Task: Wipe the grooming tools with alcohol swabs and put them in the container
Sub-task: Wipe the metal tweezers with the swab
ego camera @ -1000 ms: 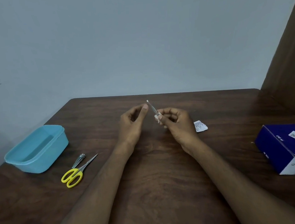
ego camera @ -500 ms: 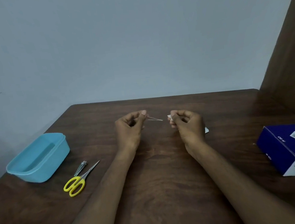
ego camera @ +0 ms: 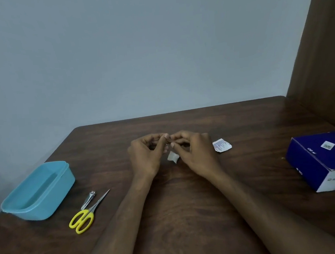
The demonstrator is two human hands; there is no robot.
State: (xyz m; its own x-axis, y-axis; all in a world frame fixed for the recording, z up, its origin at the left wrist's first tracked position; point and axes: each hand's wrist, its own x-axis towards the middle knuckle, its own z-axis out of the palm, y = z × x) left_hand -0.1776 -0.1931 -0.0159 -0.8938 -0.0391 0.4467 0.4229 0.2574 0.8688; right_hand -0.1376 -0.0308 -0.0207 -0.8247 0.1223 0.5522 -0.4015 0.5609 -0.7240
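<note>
On the brown desk (ego camera: 189, 215), near its left edge, sits a blue tub (ego camera: 37, 192) with nothing inside, while my left hand (ego camera: 145, 156) and right hand (ego camera: 195, 154) pinch a thin metal tool (ego camera: 169, 143) together.

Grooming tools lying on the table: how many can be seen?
2. The yellow scissors and the nail clipper lie side by side, right of the blue container. Another thin tool may be hidden between the fingertips of both hands.

One blue container (ego camera: 37, 191), one pair of yellow scissors (ego camera: 85, 215), one nail clipper (ego camera: 88, 199), one crumpled white swab (ego camera: 173, 157), one torn wrapper (ego camera: 221, 145), one dark blue box (ego camera: 323, 158), one table (ego camera: 189, 215), two hands.
</note>
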